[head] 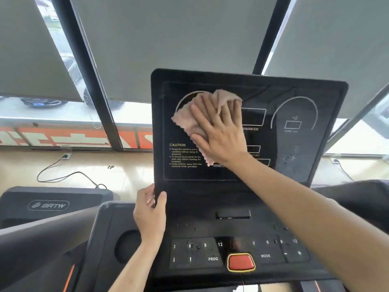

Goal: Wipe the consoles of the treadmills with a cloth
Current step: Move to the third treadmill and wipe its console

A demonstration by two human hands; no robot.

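Observation:
A black treadmill console [294,157] stands upright in front of me, its display panel printed with white dials and a CAUTION text. My right hand [221,131] lies flat on a crumpled pink cloth [185,121], pressing it against the left-centre of the display. My left hand [150,213] grips the lower left edge of the display panel, thumb in front and fingers behind. Dusty smears show on the right side of the display. Below it lies the button panel [271,258] with a red stop button [241,262].
A second treadmill's grey hood [48,205] with a logo sits to the left. A black power cable [69,175] loops over the pale floor to a wall socket. Windows with grey blinds and dark frames stand behind the console. A round cup holder [127,245] is at lower left.

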